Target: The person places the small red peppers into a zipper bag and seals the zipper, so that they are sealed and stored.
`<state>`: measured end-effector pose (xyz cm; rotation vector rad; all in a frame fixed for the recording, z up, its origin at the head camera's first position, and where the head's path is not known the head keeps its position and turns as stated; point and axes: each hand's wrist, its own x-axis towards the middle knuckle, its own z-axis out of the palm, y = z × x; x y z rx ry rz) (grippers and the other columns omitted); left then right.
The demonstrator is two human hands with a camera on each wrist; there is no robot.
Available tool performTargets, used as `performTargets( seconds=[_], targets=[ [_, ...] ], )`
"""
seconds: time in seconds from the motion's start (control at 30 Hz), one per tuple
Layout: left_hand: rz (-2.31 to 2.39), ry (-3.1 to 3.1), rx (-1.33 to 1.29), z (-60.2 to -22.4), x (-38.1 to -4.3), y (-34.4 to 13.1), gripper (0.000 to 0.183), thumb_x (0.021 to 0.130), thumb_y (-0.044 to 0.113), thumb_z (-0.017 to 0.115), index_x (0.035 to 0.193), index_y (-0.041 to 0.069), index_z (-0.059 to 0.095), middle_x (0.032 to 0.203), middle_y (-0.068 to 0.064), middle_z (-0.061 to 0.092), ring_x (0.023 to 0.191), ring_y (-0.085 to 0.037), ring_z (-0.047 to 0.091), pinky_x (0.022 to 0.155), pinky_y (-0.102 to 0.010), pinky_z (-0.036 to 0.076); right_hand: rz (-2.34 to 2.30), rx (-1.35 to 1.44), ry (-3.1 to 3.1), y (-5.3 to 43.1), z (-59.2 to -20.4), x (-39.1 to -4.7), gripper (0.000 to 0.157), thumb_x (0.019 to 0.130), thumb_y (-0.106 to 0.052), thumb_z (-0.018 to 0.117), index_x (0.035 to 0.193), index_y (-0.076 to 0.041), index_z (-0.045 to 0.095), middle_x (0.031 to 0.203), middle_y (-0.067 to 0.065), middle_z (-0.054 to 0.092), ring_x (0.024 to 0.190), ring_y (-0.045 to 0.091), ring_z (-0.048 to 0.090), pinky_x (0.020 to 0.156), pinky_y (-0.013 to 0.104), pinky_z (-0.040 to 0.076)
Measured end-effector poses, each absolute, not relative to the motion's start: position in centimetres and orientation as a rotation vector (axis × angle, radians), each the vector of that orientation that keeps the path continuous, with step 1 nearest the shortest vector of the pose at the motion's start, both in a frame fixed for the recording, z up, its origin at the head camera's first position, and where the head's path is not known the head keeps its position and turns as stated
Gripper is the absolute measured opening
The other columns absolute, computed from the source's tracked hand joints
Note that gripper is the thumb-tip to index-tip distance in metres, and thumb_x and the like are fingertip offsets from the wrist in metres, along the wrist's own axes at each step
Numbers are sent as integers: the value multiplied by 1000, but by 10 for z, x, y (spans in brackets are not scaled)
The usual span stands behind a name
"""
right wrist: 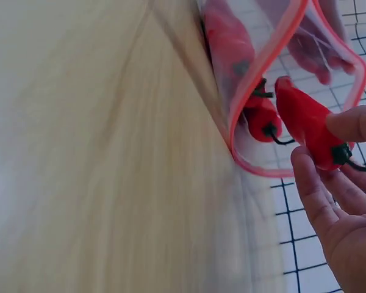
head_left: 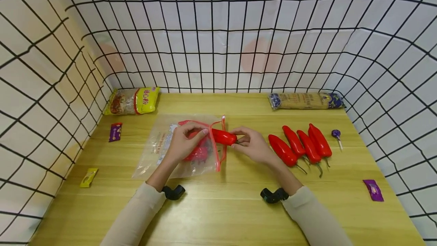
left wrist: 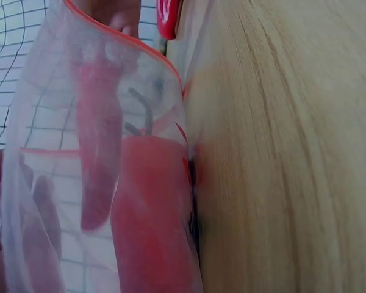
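I see the left hand (head_left: pixel 186 141) pinching a clear bag (head_left: pixel 162 145) near its mouth, the right hand (head_left: pixel 252 145) gripping a red pepper (head_left: pixel 223 137)

I count four loose peppers (head_left: pixel 308 147), one in my right grip (head_left: pixel 254 146), at least two in one bag (head_left: pixel 160 128). Two packets (head_left: pixel 307 101), three sweets (head_left: pixel 374 190), one lollipop (head_left: pixel 336 133).

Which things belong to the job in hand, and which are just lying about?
Part of it:
clear bag, held by the left hand
red pepper, held by the right hand
peppers inside the bag
four loose peppers, probably

Lying about:
large yellow packet
long packet
lollipop
small yellow packet
left purple packet
right purple packet
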<state>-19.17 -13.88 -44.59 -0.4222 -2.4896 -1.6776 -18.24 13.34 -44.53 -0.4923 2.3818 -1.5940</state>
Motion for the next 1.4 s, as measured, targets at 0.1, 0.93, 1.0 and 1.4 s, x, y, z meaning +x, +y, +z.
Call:
performTargets(
  seconds=[0.1, 0.93, 1.0, 1.4],
  targets=[
    [-1702, -2465, -461, -446, -192, -138, 20, 87, 47, 69, 99, 32, 73, 101, 13, 71, 104, -8, 62, 97, -38, 50, -1636, -460, 2350, 119, -448, -190, 43, 89, -17, 71, 128, -15, 54, 131, 7, 59, 104, 27, 64, 94, 42, 52],
    [-1759, -2431, -526, -420, -177, -132, 13, 92, 19, 68, 101, 10, 73, 99, 0, 73, 96, -13, 64, 88, -41, 54, -1854, -367, 2121, 118, -441, -174, 42, 97, -8, 56, 137, -10, 44, 137, 22, 50, 113, 40, 61, 94, 49, 52],
    [-1765, -2427, -528, -419, -178, -132, 13, 92, 18, 68, 101, 10, 73, 99, 0, 73, 96, -14, 64, 88, -41, 54, -1848, -390, 2084, 117, -441, -173, 43, 98, -7, 55, 138, -5, 42, 136, 23, 51, 115, 42, 60, 96, 51, 50],
    [-1786, -2421, -519, -418, -177, -132, 14, 92, 20, 68, 102, 11, 73, 104, 0, 72, 100, -13, 65, 91, -38, 53, -1976, -393, 2141, 81, -446, -188, 44, 97, -5, 57, 137, -1, 42, 134, 18, 57, 124, 32, 58, 98, 39, 51]
  ],
)
